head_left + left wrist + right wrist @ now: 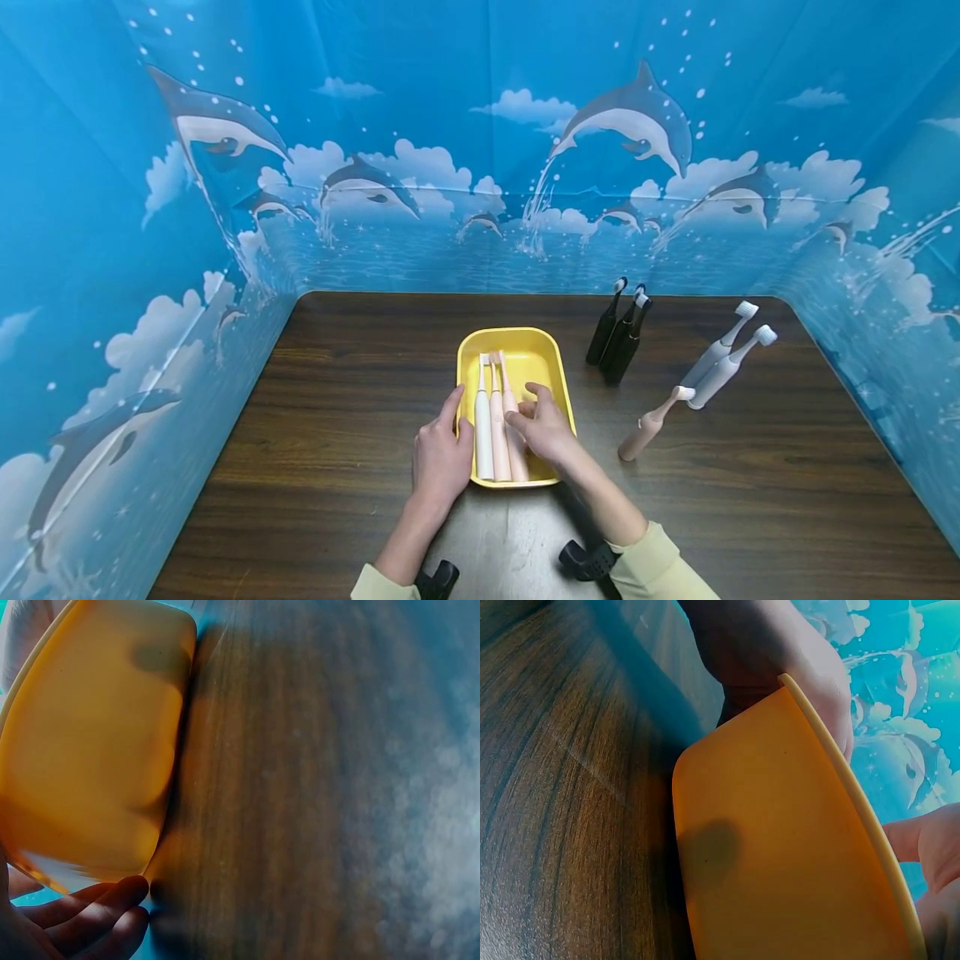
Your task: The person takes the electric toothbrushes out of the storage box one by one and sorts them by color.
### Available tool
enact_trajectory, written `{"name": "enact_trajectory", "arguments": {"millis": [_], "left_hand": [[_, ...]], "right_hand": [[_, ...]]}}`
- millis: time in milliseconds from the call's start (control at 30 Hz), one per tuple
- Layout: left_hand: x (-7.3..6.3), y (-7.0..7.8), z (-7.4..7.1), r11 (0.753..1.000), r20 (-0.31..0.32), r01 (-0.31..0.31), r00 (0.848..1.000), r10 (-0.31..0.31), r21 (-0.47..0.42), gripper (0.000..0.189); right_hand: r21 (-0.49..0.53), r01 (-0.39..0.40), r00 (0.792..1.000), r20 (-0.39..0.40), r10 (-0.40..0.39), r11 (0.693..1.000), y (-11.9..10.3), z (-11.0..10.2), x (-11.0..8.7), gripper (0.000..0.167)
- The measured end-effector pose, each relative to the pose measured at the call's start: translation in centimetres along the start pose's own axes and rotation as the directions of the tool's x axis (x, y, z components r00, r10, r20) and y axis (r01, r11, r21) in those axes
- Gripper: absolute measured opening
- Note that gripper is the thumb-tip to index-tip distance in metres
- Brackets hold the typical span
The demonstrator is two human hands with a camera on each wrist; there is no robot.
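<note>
A yellow tray (536, 358) holds three electric toothbrushes lying side by side: a white toothbrush (483, 437), a pale pink toothbrush (499, 437) and another pink toothbrush (517, 454). My left hand (442, 457) grips the tray's left side, thumb at the rim and fingers along the outer wall; the left wrist view shows those fingers against the tray wall (90, 750). Inside the tray, my right hand (546, 425) has its thumb over the rightmost pink toothbrush, its index finger spread apart. From the right wrist, the tray wall (780, 825) hides that toothbrush.
Several black toothbrushes (622, 342) stand upright right of the tray. Farther right stand two light grey toothbrushes (716, 379), with a single pink toothbrush (641, 437) nearer. All rest on a dark wooden table (337, 417), backed by a blue dolphin curtain (450, 108).
</note>
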State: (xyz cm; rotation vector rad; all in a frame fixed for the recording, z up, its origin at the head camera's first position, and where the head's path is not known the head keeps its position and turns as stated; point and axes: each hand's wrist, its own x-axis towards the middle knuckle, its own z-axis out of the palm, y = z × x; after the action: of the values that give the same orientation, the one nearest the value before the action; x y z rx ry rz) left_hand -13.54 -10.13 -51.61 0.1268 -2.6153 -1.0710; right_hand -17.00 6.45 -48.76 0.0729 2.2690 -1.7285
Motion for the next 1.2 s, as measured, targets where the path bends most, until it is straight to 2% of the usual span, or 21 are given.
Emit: {"name": "enact_trajectory", "arguments": {"millis": [233, 367, 567, 800, 1067, 1200], "left_hand": [[-0.1, 0.0, -0.1, 1.000, -0.003, -0.006, 1.000, 0.006, -0.002, 0.048], [-0.1, -0.1, -0.1, 1.000, -0.005, -0.014, 1.000, 0.014, -0.008, 0.048], [0.0, 0.0, -0.1, 1.000, -0.003, -0.004, 1.000, 0.004, -0.003, 0.048], [0.0, 0.2, -0.1, 1.000, 0.026, 0.014, 1.000, -0.015, 0.020, 0.048], [0.0, -0.1, 0.1, 0.994, -0.059, -0.097, 0.993, 0.100, 0.055, 0.047], [-0.1, -0.1, 0.0, 0.994, -0.061, -0.098, 0.993, 0.101, 0.053, 0.047]], "right_hand": [[-0.118, 0.065, 0.997, 0.053, -0.059, 0.991, 0.4, 0.3, 0.1, 0.052], [-0.204, 0.112, 0.992, 0.072, -0.099, 0.973, 0.5, 0.4, 0.2, 0.043], [-0.279, 0.164, 0.985, 0.095, -0.142, 0.946, 0.5, 0.5, 0.1, 0.042], [-0.233, 0.165, 0.986, 0.076, -0.151, 0.958, 0.2, 0.5, -0.3, 0.048], [-0.103, 0.213, 0.977, 0.004, -0.214, 0.972, -0.3, -0.1, -0.9, 0.051], [-0.065, 0.250, 0.966, -0.045, -0.253, 0.966, -0.9, -0.8, -1.8, 0.052]]}}
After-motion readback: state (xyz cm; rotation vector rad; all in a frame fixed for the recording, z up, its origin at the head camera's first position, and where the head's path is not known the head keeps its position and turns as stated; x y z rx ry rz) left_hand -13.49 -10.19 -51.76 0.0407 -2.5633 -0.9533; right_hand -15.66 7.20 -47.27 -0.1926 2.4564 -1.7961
